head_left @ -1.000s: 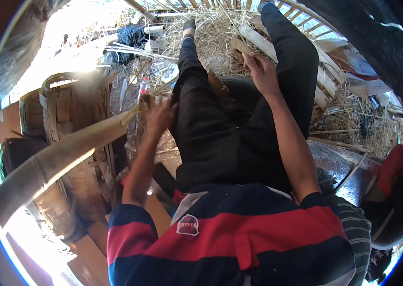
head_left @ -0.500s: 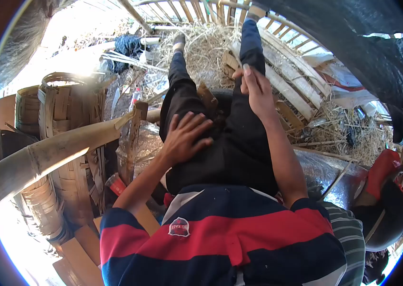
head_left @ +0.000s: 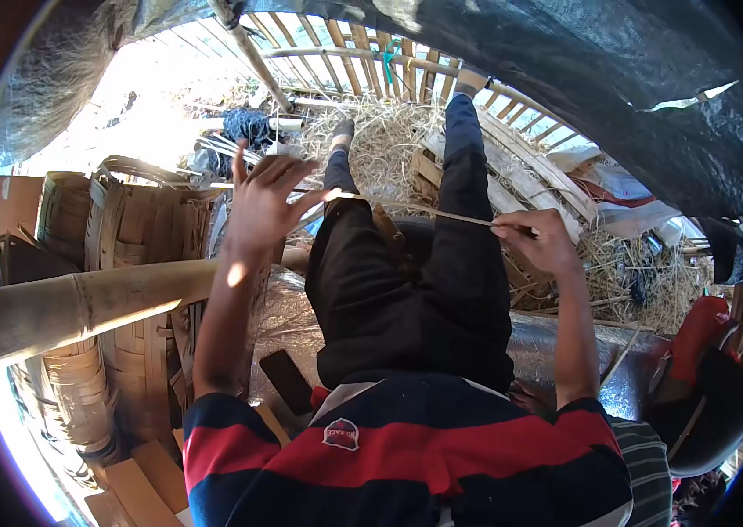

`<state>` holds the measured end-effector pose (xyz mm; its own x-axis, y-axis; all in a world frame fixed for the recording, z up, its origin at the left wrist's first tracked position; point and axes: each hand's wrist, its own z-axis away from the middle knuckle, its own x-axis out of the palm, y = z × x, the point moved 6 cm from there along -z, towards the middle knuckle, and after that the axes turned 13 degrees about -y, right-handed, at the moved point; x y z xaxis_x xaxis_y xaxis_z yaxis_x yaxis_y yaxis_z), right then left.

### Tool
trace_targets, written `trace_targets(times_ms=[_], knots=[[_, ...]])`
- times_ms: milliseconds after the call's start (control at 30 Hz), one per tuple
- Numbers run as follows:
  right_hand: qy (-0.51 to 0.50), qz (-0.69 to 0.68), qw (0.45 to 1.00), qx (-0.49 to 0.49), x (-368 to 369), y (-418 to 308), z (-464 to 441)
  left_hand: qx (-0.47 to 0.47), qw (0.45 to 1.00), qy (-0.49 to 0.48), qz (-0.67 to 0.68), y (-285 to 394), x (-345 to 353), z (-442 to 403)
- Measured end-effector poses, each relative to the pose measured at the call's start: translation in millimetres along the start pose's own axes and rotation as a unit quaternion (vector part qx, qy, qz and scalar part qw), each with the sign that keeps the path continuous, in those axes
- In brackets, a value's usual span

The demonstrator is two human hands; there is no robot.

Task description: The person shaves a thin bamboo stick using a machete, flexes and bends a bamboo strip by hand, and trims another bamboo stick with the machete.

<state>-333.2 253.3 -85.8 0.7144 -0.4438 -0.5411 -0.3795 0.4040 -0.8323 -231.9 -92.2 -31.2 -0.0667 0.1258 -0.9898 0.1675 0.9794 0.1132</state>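
Observation:
A thin pale bamboo strip (head_left: 415, 207) stretches across above my legs, one end pinched between the thumb and fingers of my right hand (head_left: 547, 241). My left hand (head_left: 262, 198) is raised at the other side, fingers apart and slightly blurred, with the strip passing behind or against it. Whether those fingers touch the strip is hard to tell. Beneath both hands lie my dark trousers (head_left: 407, 307), legs stretched forward.
A thick bamboo pole (head_left: 117, 299) juts in from the left, in front of woven bamboo pieces (head_left: 139, 233). A dark phone-like slab (head_left: 285, 379) lies by my left hip. Wooden slats (head_left: 512, 167) and dry shavings (head_left: 385, 145) lie ahead. Black plastic sheeting (head_left: 565, 53) hangs overhead.
My left hand has lifted off my thigh and risen up and left. My right hand has moved down and right, and the strip now stretches sideways between them.

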Motion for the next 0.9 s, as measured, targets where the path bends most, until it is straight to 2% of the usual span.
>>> trace_targets(times_ms=[67,133,200,233,267,300,333,367,400,433,467,533,567,600,667,733,800,833,867,900], knots=[[0.003,0.012,0.999,0.033,-20,11,10,0.047,0.989,-0.103,0.094,-10,-2,1],[0.043,0.024,0.994,0.103,-42,28,26,0.062,0.991,-0.075,0.09,-21,-3,5],[0.066,0.04,0.989,0.126,-65,36,41,0.104,0.993,0.024,0.053,-45,-10,18],[0.087,0.055,0.984,0.147,-78,41,49,0.104,0.993,0.028,0.053,-58,-16,23],[0.086,0.057,0.984,0.147,-88,44,57,0.073,0.997,0.039,0.008,-71,-25,31],[0.132,0.109,0.978,0.119,-102,43,67,0.043,0.997,0.049,-0.037,-84,-35,37],[0.177,0.16,0.967,0.091,-115,42,78,0.028,0.997,0.06,0.039,-95,-50,42],[0.178,0.161,0.966,0.093,-126,52,89,-0.033,0.994,0.078,0.064,-103,-60,49],[0.226,0.125,0.961,0.102,-141,64,104,-0.092,0.987,0.095,0.088,-107,-68,56],[0.273,0.09,0.951,0.111,-150,68,114,-0.082,0.991,0.096,0.053,-118,-71,61],[0.276,0.091,0.95,0.114,-155,68,120,-0.071,0.993,0.096,0.018,-126,-74,65],[0.355,0.137,0.909,0.17,-171,59,139,-0.076,0.991,0.107,0.013,-115,-84,61],[0.361,0.171,0.907,0.131,-175,61,145,-0.082,0.989,0.111,0.05,-125,-80,62],[0.366,0.172,0.905,0.131,-175,55,141,-0.089,0.986,0.115,0.086,-138,-77,63],[0.339,0.229,0.912,0.007,-158,18,120,-0.105,0.975,0.119,0.158,-161,-66,70],[0.33,0.26,0.907,0.024,-149,8,100,-0.111,0.967,0.123,0.194,-162,-59,66],[0.321,0.29,0.901,0.041,-138,1,87,-0.068,0.952,0.144,0.26,-151,-54,50],[0.287,0.263,0.92,0.048,-129,4,78,-0.126,0.872,0.147,0.45,-150,-50,48],[0.253,0.236,0.937,0.054,-123,7,68,-0.125,0.872,0.15,0.449,-148,-51,46],[0.254,0.236,0.937,0.051,-120,5,62,-0.094,0.932,0.135,0.324,-139,-56,43]])
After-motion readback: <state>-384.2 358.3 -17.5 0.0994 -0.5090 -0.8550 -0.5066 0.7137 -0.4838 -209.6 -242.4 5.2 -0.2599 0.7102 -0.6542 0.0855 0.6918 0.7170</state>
